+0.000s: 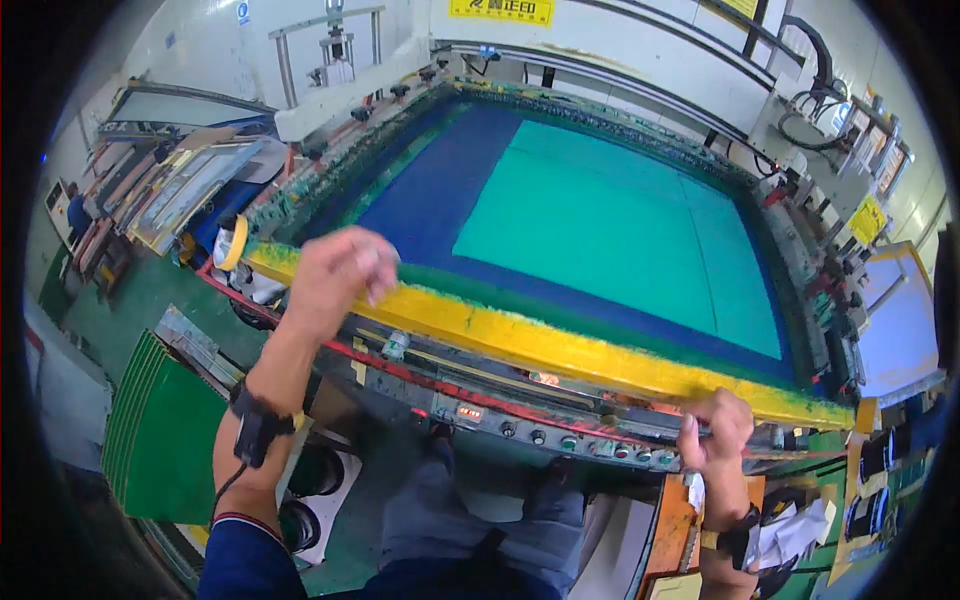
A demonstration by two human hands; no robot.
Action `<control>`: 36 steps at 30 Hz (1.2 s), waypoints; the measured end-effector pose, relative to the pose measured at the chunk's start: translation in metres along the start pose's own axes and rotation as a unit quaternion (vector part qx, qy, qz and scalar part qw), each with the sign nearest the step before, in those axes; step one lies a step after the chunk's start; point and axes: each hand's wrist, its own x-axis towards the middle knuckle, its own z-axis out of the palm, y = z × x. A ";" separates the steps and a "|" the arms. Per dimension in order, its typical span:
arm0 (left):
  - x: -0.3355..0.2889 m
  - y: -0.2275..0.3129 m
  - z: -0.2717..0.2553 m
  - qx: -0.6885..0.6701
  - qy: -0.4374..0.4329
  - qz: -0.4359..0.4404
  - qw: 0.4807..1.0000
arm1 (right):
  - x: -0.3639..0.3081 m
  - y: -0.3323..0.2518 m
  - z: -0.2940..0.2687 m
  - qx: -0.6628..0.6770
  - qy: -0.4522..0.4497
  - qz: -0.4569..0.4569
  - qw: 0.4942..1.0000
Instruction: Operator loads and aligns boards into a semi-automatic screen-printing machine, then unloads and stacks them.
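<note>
standing at: screen frame (560, 345), lying flat in front of me, long yellow front bar (470, 319) toward me
my legs: grey trousers (470, 510), below the bar
wrists: black strapped device (262, 425) on the left one, dark strap (738, 540) on the right one
low left: stack of green sheets (165, 440)
low right: crumpled white paper (795, 535)
control panel: row of knobs and buttons (540, 437), small red display (468, 411), under the bar
right hand: at the right part of the bar (720, 425), fingers curled at its edge, thumb up; can't tell if i'm gripping or just touching
left hand: over the bar's left part (340, 275), fingers half-curled, blurred; nothing seen in them, contact can't be told
left corner: yellow ring (235, 243) by the bar's end
mesh: teal panel (600, 225) inside a dark blue border (425, 200), past both hands
far left: rack of flat boards (190, 180)
far back: white machine beam (620, 60), yellow sign (500, 10) on it
</note>
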 end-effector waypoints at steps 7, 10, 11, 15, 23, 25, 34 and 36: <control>-0.061 -0.055 0.050 0.095 -0.538 -0.162 0.822 | -0.084 -0.042 0.036 0.144 -0.138 0.028 0.980; -0.020 -0.171 0.015 0.068 -0.258 -0.271 0.925 | -0.152 -0.014 0.072 0.134 -0.147 0.166 0.966; -0.008 -0.202 0.007 0.139 -0.168 -0.258 0.941 | -0.159 -0.007 0.083 0.124 -0.161 0.202 0.958; 0.027 -0.346 -0.016 0.143 -0.148 -0.171 0.964 | -0.216 0.028 0.126 0.135 -0.145 0.401 0.894; 0.085 -0.420 0.008 0.183 -0.307 -0.137 0.924 | -0.309 0.158 0.124 0.085 -0.113 0.489 0.861; 0.096 -0.435 0.006 0.189 -0.312 -0.137 0.921 | -0.303 0.168 0.124 0.033 -0.127 0.509 0.851; 0.071 -0.284 0.116 0.150 0.102 -0.255 0.950 | -0.234 0.249 0.178 0.216 0.009 0.600 0.770; 0.073 -0.273 0.149 0.143 0.091 -0.223 0.960 | -0.288 0.322 0.161 0.128 -0.056 0.410 0.901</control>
